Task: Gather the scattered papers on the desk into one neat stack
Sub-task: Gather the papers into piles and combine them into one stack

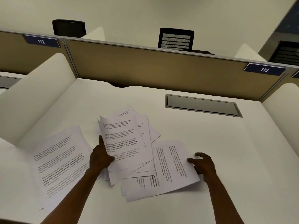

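Mid-gathering: left hand (101,157) pinched on the edge of a fanned bundle of sheets (127,143), part lifted off the surface (210,143); right hand (203,164) spread flat, fingers apart, on a sideways sheet (171,167) just beside. Left of the left hand, one loose sheet (59,165) lying apart. Next, probably: sliding both strays under the bundle, then squaring edges. Readable: divider plates "112" (41,41) and "113" (264,69); bold print includes "way of living".

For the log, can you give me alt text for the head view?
Two bare hands gather printed papers on a white desk: the left hand grips a fanned bundle, the right hand rests on a sideways sheet. More sheets lie at left.
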{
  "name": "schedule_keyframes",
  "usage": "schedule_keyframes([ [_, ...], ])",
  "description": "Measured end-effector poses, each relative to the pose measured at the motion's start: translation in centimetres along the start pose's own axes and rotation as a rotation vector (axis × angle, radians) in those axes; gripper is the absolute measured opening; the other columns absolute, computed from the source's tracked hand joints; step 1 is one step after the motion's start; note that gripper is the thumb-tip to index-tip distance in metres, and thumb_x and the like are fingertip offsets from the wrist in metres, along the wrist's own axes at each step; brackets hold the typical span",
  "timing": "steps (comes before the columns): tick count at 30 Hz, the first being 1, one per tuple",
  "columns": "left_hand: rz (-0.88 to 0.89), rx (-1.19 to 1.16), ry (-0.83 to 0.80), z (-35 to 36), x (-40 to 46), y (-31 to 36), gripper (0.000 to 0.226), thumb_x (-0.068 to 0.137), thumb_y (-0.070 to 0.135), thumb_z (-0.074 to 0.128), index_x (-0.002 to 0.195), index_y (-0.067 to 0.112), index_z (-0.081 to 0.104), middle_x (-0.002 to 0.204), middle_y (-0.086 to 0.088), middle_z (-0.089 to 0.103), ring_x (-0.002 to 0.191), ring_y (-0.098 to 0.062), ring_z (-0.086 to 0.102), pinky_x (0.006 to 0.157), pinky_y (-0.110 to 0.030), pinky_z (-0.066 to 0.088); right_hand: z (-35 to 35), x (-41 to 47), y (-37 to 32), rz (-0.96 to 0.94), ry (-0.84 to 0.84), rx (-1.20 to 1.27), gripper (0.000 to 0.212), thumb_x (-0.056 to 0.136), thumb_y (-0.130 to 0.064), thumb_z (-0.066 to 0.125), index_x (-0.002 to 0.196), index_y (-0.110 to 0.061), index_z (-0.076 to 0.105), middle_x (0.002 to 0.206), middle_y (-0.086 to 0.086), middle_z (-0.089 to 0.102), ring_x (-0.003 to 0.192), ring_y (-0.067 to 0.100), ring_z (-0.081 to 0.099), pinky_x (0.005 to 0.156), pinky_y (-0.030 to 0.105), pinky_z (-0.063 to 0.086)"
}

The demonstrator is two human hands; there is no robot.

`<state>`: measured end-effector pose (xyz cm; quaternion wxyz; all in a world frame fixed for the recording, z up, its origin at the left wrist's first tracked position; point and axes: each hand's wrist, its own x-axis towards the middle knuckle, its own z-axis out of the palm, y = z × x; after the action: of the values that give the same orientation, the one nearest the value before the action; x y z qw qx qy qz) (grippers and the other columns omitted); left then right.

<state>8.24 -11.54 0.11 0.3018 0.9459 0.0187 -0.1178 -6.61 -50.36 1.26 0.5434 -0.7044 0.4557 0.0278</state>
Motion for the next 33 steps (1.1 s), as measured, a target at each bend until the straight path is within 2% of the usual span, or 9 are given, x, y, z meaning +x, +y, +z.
schedule_keyframes([
  [4, 0.01, 0.014, 0.003, 0.2, 0.1, -0.1, 0.128, 0.067, 0.022, 0.086, 0.158, 0.013, -0.003, 0.124, -0.021, 0.061, 0.114, -0.038, 0.061, 0.093, -0.051, 0.055, 0.5, -0.2, -0.3, 0.027, -0.096, 0.135, 0.044, 0.076, -0.018, 0.084, 0.112, -0.001, 0.064, 0.106, 0.023, 0.07, 0.095, 0.04, 0.069, 0.079, 0.05, 0.06],
  [7, 0.012, 0.015, 0.006, 0.3, 0.0, -0.2, 0.128, 0.067, 0.02, 0.086, 0.158, 0.014, -0.003, 0.123, -0.021, 0.061, 0.114, -0.038, 0.061, 0.093, -0.05, 0.054, 1.1, -0.7, -0.7, 0.036, -0.153, 0.071, 0.031, 0.079, -0.023, 0.081, 0.096, 0.002, 0.072, 0.093, 0.02, 0.075, 0.087, 0.039, 0.072, 0.082, 0.054, 0.059],
  [11, 0.02, 0.01, 0.014, 0.4, 0.0, -0.3, 0.128, 0.067, 0.019, 0.087, 0.159, 0.012, -0.001, 0.122, -0.021, 0.062, 0.113, -0.038, 0.061, 0.091, -0.048, 0.055, 1.6, -1.1, -1.1, -0.009, -0.184, -0.013, 0.025, 0.083, -0.02, 0.077, 0.09, 0.003, 0.071, 0.093, 0.02, 0.075, 0.078, 0.033, 0.072, 0.074, 0.044, 0.059],
  [14, 0.031, 0.006, 0.017, 0.4, 0.1, -0.3, 0.128, 0.066, 0.02, 0.087, 0.158, 0.011, -0.002, 0.124, -0.022, 0.061, 0.115, -0.038, 0.061, 0.092, -0.049, 0.055, 1.8, -1.6, -1.0, -0.074, -0.22, -0.059, 0.013, 0.086, -0.019, 0.073, 0.09, -0.006, 0.073, 0.095, 0.015, 0.076, 0.077, 0.026, 0.073, 0.06, 0.03, 0.055],
  [16, 0.027, 0.008, 0.012, 0.4, 0.1, -0.4, 0.129, 0.065, 0.02, 0.087, 0.158, 0.011, -0.002, 0.124, -0.022, 0.061, 0.115, -0.038, 0.06, 0.093, -0.05, 0.055, 2.1, -2.1, -0.8, -0.1, -0.196, -0.074, 0.011, 0.086, -0.02, 0.073, 0.091, -0.011, 0.072, 0.095, 0.011, 0.076, 0.079, 0.023, 0.072, 0.062, 0.03, 0.054],
  [18, 0.022, 0.019, 0.013, 0.4, 0.1, -0.4, 0.129, 0.065, 0.021, 0.087, 0.158, 0.011, -0.002, 0.122, -0.022, 0.062, 0.113, -0.038, 0.062, 0.091, -0.049, 0.056, 2.7, -2.6, -0.6, -0.146, -0.129, -0.141, 0.013, 0.084, -0.026, 0.075, 0.091, -0.016, 0.069, 0.09, 0.002, 0.074, 0.08, 0.02, 0.07, 0.07, 0.033, 0.055],
  [21, 0.022, 0.033, 0.017, 0.5, 0.1, -0.3, 0.128, 0.066, 0.023, 0.087, 0.158, 0.009, -0.001, 0.121, -0.021, 0.063, 0.111, -0.037, 0.063, 0.089, -0.049, 0.057, 3.9, -3.8, -0.5, -0.229, -0.015, -0.258, 0.025, 0.079, -0.037, 0.077, 0.096, -0.025, 0.062, 0.086, -0.013, 0.063, 0.08, 0.012, 0.063, 0.066, 0.027, 0.049],
  [29, 0.027, 0.037, 0.02, 0.5, 0.0, -0.2, 0.125, 0.067, 0.023, 0.087, 0.158, 0.01, 0.001, 0.118, -0.021, 0.064, 0.107, -0.037, 0.064, 0.087, -0.049, 0.058, 4.8, -3.4, -0.9, -0.062, -0.063, 0.098, 0.048, 0.073, -0.027, 0.085, 0.111, -0.022, 0.058, 0.108, 0.007, 0.067, 0.091, 0.021, 0.066, 0.072, 0.034, 0.052],
  [33, 0.027, 0.041, 0.008, 0.4, 0.0, -0.2, 0.126, 0.067, 0.024, 0.086, 0.158, 0.01, -0.001, 0.119, -0.02, 0.063, 0.108, -0.036, 0.064, 0.088, -0.05, 0.057, 4.3, -2.7, -1.1, -0.015, -0.086, 0.08, 0.058, 0.074, -0.021, 0.085, 0.124, -0.017, 0.055, 0.115, 0.007, 0.059, 0.096, 0.026, 0.063, 0.076, 0.036, 0.051],
])
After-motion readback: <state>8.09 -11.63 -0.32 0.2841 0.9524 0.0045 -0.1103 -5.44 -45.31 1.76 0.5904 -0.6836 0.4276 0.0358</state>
